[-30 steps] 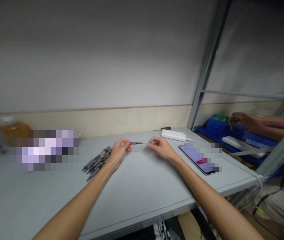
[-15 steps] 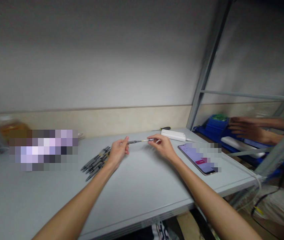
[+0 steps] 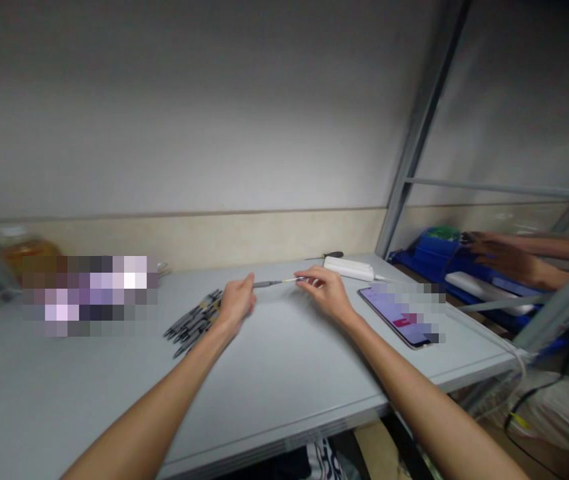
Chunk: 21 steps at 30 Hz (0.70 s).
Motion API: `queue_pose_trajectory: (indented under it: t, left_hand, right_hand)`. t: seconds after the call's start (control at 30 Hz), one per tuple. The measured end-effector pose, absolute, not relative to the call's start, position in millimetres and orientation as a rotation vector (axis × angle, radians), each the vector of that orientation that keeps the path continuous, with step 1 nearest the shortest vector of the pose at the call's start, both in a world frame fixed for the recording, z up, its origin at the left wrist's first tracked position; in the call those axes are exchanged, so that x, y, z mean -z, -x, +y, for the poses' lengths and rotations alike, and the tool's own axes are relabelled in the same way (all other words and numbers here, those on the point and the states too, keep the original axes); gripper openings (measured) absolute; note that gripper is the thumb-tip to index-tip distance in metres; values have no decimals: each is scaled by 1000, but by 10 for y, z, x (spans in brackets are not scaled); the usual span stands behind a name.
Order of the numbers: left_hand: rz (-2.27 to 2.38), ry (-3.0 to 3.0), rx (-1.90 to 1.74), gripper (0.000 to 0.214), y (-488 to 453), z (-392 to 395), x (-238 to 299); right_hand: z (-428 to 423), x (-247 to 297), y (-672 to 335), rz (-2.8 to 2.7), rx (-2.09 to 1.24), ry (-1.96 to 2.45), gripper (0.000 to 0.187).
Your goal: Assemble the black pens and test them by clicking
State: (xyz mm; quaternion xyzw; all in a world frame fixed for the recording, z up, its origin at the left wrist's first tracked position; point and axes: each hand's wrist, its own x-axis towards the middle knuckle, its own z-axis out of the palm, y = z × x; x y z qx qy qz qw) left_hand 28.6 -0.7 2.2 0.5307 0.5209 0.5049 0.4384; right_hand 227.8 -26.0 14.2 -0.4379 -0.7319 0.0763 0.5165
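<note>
My left hand (image 3: 235,305) and my right hand (image 3: 325,291) hold a thin pen part (image 3: 277,282) between them, just above the grey table (image 3: 284,373). The left fingers pinch its dark grey end; the right fingers pinch the pale, yellowish end. The piece lies nearly level between the two hands. A pile of several dark grey pens (image 3: 195,321) rests on the table just left of my left hand.
A phone (image 3: 399,317) with a lit screen lies to the right of my right hand. A white power strip (image 3: 351,268) and a small screwdriver (image 3: 328,255) sit by the wall. Another person's hands (image 3: 501,257) work over blue bins (image 3: 444,250) beyond the metal post (image 3: 417,140).
Both my hands have shifted slightly away from me with the pen part still held. The other person's hands moved over the blue bins.
</note>
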Motion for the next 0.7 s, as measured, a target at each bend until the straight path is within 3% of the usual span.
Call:
queue_pose_trajectory:
  t: [0.2, 0.7]
  left_hand:
    - [1267, -1145, -1130, 30, -316, -23, -33]
    - [1337, -1235, -1236, 30, -212, 67, -43]
  right_hand:
    - [-237, -126, -2308, -1766, -65, 1083, 10]
    - [-188, -102, -2378, -1723, -21, 1176, 16]
